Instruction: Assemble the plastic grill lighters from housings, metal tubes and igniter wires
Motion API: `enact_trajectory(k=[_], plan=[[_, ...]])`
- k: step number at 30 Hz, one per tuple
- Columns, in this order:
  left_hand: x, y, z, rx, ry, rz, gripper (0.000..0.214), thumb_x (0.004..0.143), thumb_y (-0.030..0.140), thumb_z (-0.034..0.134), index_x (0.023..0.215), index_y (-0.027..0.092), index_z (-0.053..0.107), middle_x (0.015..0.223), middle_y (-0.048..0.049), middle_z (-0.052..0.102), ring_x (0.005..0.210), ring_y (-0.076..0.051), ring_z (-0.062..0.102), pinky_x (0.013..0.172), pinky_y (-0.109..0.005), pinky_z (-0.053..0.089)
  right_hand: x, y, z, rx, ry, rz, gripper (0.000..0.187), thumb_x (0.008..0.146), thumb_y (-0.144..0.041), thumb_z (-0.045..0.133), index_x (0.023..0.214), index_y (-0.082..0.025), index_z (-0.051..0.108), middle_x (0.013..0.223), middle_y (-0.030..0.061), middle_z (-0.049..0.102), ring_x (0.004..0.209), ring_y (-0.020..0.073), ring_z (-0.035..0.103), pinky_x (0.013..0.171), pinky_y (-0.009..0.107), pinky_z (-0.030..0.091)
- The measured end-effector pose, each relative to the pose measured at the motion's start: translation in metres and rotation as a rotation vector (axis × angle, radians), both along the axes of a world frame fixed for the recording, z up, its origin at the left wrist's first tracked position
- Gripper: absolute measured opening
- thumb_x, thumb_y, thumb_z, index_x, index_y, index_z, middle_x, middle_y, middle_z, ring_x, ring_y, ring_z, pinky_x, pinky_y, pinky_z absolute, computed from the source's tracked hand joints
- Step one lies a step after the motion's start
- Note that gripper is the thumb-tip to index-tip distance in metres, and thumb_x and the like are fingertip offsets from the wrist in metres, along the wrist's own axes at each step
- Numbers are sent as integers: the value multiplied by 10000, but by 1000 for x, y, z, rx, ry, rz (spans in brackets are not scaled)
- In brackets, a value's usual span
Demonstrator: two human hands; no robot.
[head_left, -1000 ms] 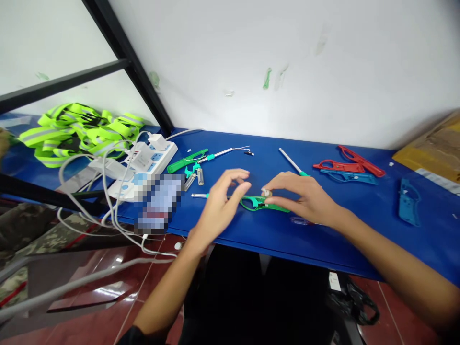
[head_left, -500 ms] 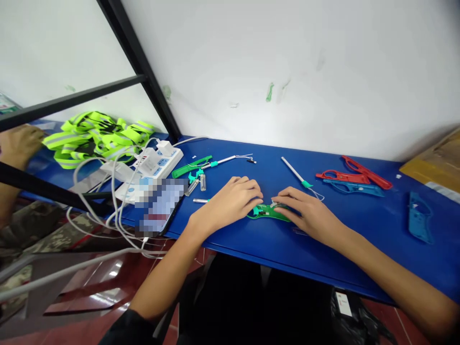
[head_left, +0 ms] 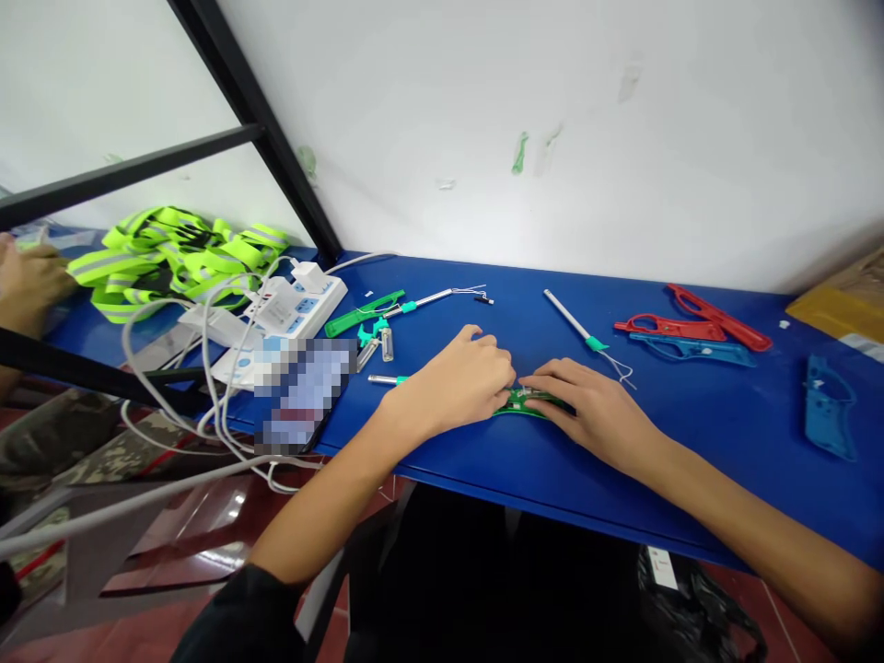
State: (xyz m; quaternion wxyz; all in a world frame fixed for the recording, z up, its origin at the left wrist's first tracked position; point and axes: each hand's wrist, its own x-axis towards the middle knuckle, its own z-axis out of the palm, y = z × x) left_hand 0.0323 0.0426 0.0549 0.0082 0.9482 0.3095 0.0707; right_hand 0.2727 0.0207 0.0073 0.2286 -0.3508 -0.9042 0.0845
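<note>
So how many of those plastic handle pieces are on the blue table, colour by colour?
Green: 2, the green piece touched by the left hand and right hand, and the green spare further back.
Red: 2, the front red piece and the back red piece.
Blue: 2, the middle blue piece and the far-right blue piece.
Total: 6.

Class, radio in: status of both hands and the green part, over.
Left hand and right hand gripping green shell on blue table. White rod lies beyond, apart.
</note>
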Motion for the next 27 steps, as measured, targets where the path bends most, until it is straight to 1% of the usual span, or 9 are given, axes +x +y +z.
enact_trajectory(k=[3,7,10,13,16,20,24,27], plan=[[4,-2,-3,11,-26,48,275,1014,209,634,771,172,758,842,-78,764,861,-256,677,987,-465,425,0,0,-1,-55,36,4,242,1098,-283,568,1284,-218,708,1156,113,752,1028,263,731,888,458,644],[9,-6,-5,25,6,97,257,1001,214,648,770,167,750,865,-94,775,881,-274,694,993,-488,432,-1,-1,0,-90,43,-5,188,1080,-252,583,1235,-214,683,1142,106,752,1023,263,725,873,447,634],[12,-8,-6,56,12,101,267,991,189,649,739,163,736,835,-97,768,872,-283,696,1001,-507,441,0,0,2,-101,47,-7,141,1072,-250,596,1188,-220,670,1111,93,755,997,255,728,839,417,625],[12,-10,-7,107,9,79,281,992,173,640,725,160,726,827,-92,761,866,-269,692,1041,-508,434,1,0,1,-92,57,-7,135,1071,-256,594,1176,-232,676,1097,90,760,995,255,728,841,409,620],[8,-11,-10,118,-15,57,275,1022,178,611,785,159,749,888,-86,770,908,-260,694,1099,-507,414,0,0,0,-87,76,-2,151,1073,-258,591,1187,-232,687,1107,94,763,1009,257,724,870,424,621],[2,-10,-18,61,-117,43,272,1071,202,572,885,172,769,968,-60,778,927,-229,702,1135,-474,402,-1,1,-1,-77,90,-1,164,1072,-251,593,1203,-235,691,1109,95,763,1012,257,723,880,431,621],[-1,-10,-26,19,-169,61,225,1075,201,589,925,171,753,1011,-41,783,939,-213,710,1121,-435,403,-1,1,-1,-68,91,4,164,1074,-246,595,1210,-226,684,1101,93,758,998,252,720,865,424,621],[-2,-9,-28,-7,-205,62,197,1073,204,593,947,174,741,1008,-35,785,951,-214,711,1083,-420,416,-1,1,0,-60,94,0,162,1072,-241,601,1212,-222,680,1109,95,756,1003,253,714,869,431,619]])
